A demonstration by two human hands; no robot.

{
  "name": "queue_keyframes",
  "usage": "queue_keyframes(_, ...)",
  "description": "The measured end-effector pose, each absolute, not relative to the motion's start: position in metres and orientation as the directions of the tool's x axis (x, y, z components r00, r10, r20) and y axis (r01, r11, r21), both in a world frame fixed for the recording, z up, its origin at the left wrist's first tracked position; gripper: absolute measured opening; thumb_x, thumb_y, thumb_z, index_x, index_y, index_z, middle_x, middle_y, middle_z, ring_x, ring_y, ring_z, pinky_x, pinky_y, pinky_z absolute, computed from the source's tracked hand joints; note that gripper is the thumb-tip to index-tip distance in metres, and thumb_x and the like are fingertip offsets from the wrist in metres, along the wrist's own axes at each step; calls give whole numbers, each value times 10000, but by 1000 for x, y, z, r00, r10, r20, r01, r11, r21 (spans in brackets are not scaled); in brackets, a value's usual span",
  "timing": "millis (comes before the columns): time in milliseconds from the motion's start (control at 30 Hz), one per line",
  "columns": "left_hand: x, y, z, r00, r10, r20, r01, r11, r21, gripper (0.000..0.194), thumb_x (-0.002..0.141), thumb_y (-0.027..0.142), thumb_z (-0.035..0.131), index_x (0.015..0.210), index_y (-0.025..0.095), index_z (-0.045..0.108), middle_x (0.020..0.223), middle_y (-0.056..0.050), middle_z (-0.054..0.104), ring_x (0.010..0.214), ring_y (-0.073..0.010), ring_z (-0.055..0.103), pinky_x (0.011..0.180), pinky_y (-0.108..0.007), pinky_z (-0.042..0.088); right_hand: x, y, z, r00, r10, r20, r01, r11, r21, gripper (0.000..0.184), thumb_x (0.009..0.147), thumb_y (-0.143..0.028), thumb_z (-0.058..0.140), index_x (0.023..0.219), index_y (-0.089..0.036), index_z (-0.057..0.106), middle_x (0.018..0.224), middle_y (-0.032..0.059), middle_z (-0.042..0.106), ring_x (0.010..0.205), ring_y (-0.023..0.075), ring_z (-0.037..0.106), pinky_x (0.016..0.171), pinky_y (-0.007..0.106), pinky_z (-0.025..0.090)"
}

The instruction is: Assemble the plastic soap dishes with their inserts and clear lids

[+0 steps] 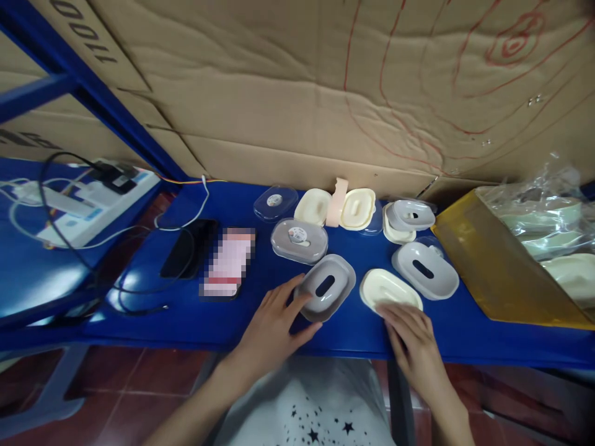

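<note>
A grey oval soap dish (335,286) with a dark slot in its floor sits on the blue table in front of me. My left hand (281,319) grips its left and near edges, thumb and forefinger spread around the rim. To its right is a cream oval tray (388,286), smooth with a shallow hollow. My right hand (411,331) holds that tray by its near edge, fingers close together; the thumb is partly hidden. Just beyond the tray lies another grey soap dish (434,275) with a slot.
Behind are a grey dish under a clear stickered lid (300,240), cream trays (357,209), a clear lid (275,203) and a stacked grey dish (411,214). A yellow bin (469,266) holds bagged parts at right. Phones (230,263), cables and a power strip (100,201) lie left.
</note>
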State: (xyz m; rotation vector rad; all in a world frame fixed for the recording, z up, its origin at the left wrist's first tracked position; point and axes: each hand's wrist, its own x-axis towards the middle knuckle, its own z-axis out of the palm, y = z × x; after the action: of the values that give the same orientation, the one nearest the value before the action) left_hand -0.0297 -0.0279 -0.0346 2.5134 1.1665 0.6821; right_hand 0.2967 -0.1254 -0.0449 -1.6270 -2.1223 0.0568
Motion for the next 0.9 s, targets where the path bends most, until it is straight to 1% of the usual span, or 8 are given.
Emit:
queue_keyframes(233,-55,-38,-24,555,709,434,618,-701,355,247,1031,193,680,1266,262,642,1568,-147,553,1410,-367,602,1075,-600,605,276,-112,-34,-308,913,269,829,396,-396,560,1050,-57,499,1526,-338,592,1355,10,779,1308,236,704,1212,571,438)
queue_keyframes(333,-67,-48,-39,485,746,456,664,-654,363,364,1054,195,643,1384,348,622,1583,-110,555,1428,-370,610,1051,-599,627,263,-105,-32,-392,892,224,760,451,-467,545,1034,-8,479,1451,-328,625,1384,3,761,1364,222,664,1254,598,419)
queue_keyframes(433,-73,-57,-58,347,838,422,732,-523,437,593,1072,258,636,1616,386,439,1609,-146,536,1356,-354,679,924,-510,699,246,-101,-32,-501,838,216,636,526,-565,473,1040,-10,491,1376,-305,644,1384,4,751,1383,202,646,1290,573,419)
queue_keyframes(500,-76,-57,-66,322,845,427,736,-507,448,666,1063,224,643,1654,403,393,1576,-132,571,1347,-333,693,908,-457,711,238,-99,-32,-511,824,246,587,543,-601,396,1055,-59,543,1345,-306,654,1349,9,757,1351,204,665,1259,540,475)
queue_keyframes(600,-76,-48,-67,511,696,504,641,-699,316,649,1011,42,608,1547,403,545,1461,-70,650,1422,-310,642,1044,-437,670,238,-99,-35,-334,878,344,657,478,-583,380,1043,-167,660,1387,-328,644,1378,51,720,1339,248,665,1145,519,575)
queue_keyframes(733,-67,-26,-49,740,371,562,449,-894,-1,493,950,-36,619,1336,262,696,1323,-60,691,1382,-295,654,1135,-427,623,249,-98,-40,-63,897,438,763,326,-558,738,1017,-285,732,1667,-346,387,1658,143,480,1540,345,498,1158,590,563)
queue_keyframes(800,-60,-17,-38,814,235,530,354,-926,-133,409,949,2,663,1285,229,712,1291,-63,693,1328,-280,672,1153,-420,615,253,-97,-42,-94,900,426,780,333,-530,864,1025,-306,725,1734,-371,234,1764,138,331,1622,363,379,1205,623,516)
queue_keyframes(900,-52,-8,-29,865,127,485,240,-955,-177,412,946,48,708,1308,244,698,1313,-64,688,1315,-263,667,1182,-413,597,255,-94,-44,-200,898,392,785,386,-484,909,1042,-340,707,1752,-405,143,1818,104,235,1658,357,308,1236,629,477)
